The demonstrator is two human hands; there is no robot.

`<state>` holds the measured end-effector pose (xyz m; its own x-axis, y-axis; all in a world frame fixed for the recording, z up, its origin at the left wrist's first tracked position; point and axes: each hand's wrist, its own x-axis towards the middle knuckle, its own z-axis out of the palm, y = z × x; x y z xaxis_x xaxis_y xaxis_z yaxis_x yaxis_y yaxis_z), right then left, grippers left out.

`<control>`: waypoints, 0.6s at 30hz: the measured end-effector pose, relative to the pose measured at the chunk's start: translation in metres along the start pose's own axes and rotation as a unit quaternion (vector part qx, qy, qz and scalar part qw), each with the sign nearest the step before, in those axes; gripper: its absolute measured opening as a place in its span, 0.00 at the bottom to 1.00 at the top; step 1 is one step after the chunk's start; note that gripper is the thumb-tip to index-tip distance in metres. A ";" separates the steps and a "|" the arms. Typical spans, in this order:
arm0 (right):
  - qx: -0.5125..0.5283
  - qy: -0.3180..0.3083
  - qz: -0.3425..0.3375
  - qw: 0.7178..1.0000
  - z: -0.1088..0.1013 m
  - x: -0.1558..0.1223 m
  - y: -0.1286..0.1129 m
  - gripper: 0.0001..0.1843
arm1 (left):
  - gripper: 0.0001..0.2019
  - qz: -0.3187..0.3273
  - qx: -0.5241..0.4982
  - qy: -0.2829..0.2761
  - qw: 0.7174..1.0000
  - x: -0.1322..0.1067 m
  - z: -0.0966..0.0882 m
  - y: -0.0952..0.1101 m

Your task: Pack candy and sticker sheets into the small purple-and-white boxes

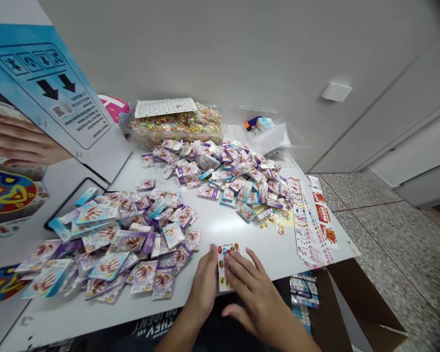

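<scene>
A small white sheet of colourful round stickers (222,278) lies at the table's front edge, between my two hands. My left hand (205,281) is at its left edge, seen side-on with the fingers pressed together along the sheet. Across the sheet's right part rests my right hand (253,288), its fingers stretched out flat and the thumb apart. The right fingers cover part of the stickers. Left of my hands is a heap of small purple and blue printed boxes (132,239), some stacked. A second heap of similar boxes (238,168), several with open flaps, lies farther back.
A clear bin of colourful small packets (179,129) stands at the back, a printed sheet on top. Long sticker strips (306,225) lie at right, near loose colourful packets (279,227). A large printed carton (58,98) stands left. Below the right edge is an open cardboard box (366,303).
</scene>
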<state>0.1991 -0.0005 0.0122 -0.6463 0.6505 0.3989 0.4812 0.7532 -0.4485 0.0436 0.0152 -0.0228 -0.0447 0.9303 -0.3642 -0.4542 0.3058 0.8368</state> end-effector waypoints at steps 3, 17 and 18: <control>0.101 0.149 0.160 0.971 0.025 -0.007 -0.008 0.28 | 0.26 0.026 0.058 0.034 0.997 -0.006 -0.003 -0.004; 0.481 0.250 0.371 0.754 0.046 -0.002 -0.019 0.18 | 0.16 0.110 0.227 -0.053 0.966 -0.002 -0.003 -0.004; 0.461 0.255 0.372 0.764 0.045 -0.005 -0.016 0.17 | 0.16 0.083 0.224 -0.069 0.969 -0.001 0.000 -0.006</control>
<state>0.1684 -0.0205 -0.0185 0.0306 0.9957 -0.0878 -0.1713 -0.0813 -0.9819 0.0461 0.0120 -0.0278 0.0488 0.9829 -0.1776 -0.0180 0.1787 0.9837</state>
